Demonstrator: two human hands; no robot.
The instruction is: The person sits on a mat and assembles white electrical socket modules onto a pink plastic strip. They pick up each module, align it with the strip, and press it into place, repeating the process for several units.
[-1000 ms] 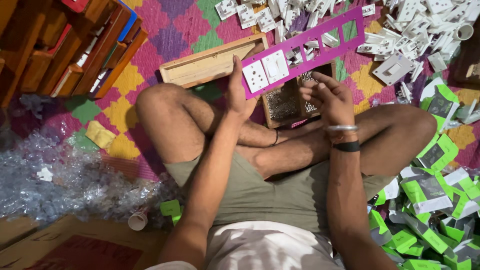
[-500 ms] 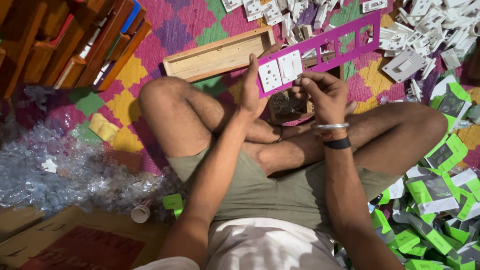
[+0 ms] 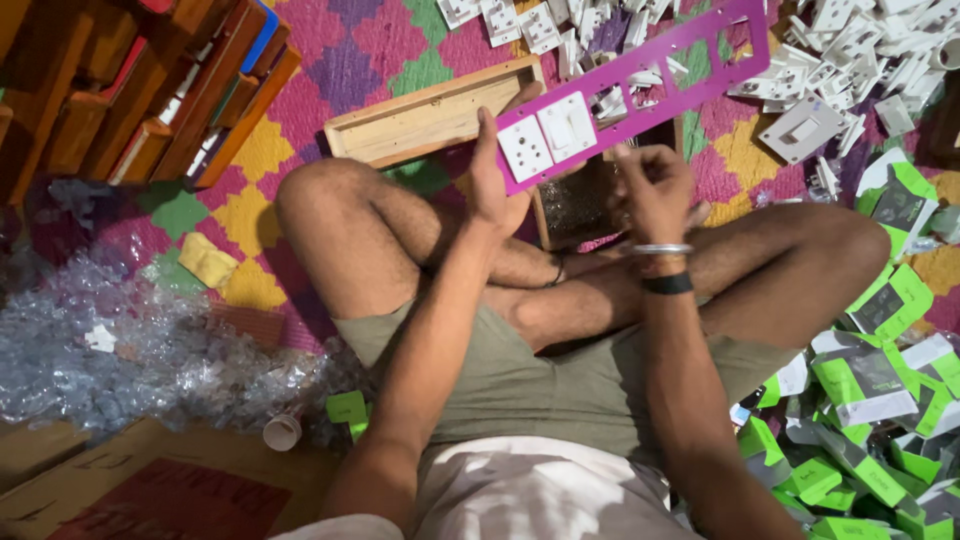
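Note:
I sit cross-legged on a patterned mat. My left hand (image 3: 492,175) grips the near end of a long purple panel (image 3: 700,70) with rectangular cut-outs. A white socket (image 3: 525,148) and a white switch (image 3: 567,127) sit in its first two openings. My right hand (image 3: 655,190) is curled under the panel's middle, fingers closed; whether it holds a small part I cannot tell. A dark wooden frame (image 3: 580,205) lies just beyond my shins, under the panel.
A pale wooden box (image 3: 425,120) lies ahead. White switches and sockets (image 3: 850,60) are heaped far right. Green-and-white packets (image 3: 870,400) pile at my right. Crumpled clear plastic (image 3: 130,340) and cardboard (image 3: 120,490) lie left; wooden frames (image 3: 150,90) are stacked far left.
The purple panel has tilted and its far end has risen slightly toward the far right. My right hand stays curled beneath it. My left hand keeps its hold.

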